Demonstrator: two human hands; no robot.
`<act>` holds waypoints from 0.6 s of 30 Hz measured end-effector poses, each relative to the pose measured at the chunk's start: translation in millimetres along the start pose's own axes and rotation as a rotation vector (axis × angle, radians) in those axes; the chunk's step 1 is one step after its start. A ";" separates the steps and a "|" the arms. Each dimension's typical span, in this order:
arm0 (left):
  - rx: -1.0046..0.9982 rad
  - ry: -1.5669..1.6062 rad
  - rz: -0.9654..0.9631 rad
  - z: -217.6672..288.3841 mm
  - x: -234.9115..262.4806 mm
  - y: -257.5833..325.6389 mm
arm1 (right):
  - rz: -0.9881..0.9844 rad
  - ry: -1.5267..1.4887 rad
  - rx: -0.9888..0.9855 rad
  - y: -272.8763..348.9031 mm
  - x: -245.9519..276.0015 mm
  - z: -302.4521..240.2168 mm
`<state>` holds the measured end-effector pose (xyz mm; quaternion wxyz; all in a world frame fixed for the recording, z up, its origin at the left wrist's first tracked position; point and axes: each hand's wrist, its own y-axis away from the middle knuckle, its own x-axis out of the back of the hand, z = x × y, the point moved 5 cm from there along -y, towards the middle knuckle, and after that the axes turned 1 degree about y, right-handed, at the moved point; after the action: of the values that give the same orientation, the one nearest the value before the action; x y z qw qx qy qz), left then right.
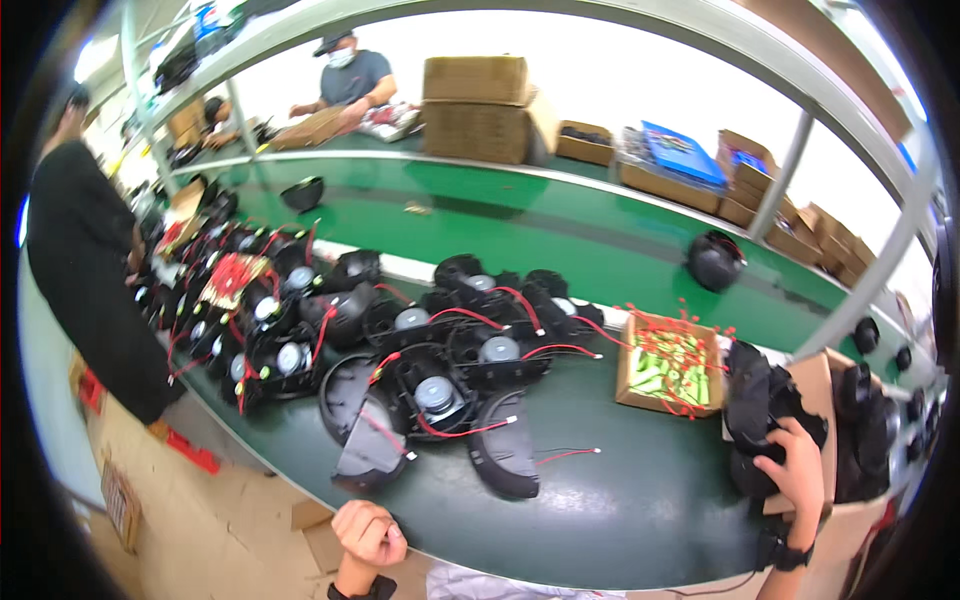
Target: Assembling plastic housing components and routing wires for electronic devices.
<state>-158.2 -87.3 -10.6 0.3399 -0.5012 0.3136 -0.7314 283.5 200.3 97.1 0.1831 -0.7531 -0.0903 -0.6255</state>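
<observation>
My right hand (797, 468) is at the right end of the green work table, its fingers and thumb on a curved black plastic shell (765, 400). More black shell pieces are stacked around and under that one, partly hidden. My left hand (370, 532) is closed in a loose fist at the table's front edge, with nothing visible in it. In front of me lies a black speaker housing (432, 392) with a round silver speaker and a red lead. Curved black covers (507, 445) lie beside it, one with a thin wire and white plug.
A small cardboard box (668, 368) holds green parts with red wires. Speaker housings (290, 280) crowd the left side. Behind runs a green conveyor (560, 215) carrying a black dome (714, 262). A carton (835, 440) of black parts stands right. People are at left and behind.
</observation>
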 end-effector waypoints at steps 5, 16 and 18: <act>0.110 -0.206 0.178 -17.0 59.0 -17.4 | -0.045 -0.050 -0.010 -0.1 -2.1 12.0; 0.427 -0.463 0.002 -122.7 75.9 -56.9 | 0.149 -0.085 0.038 16.8 13.3 11.5; 0.247 -0.589 -0.162 -123.6 60.9 -61.2 | 0.202 -0.058 0.083 16.8 10.0 17.3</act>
<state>-302.6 -87.1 32.8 0.4151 -0.6695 0.0698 -0.6120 307.5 190.7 101.4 0.2735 -0.7678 -0.0452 -0.5776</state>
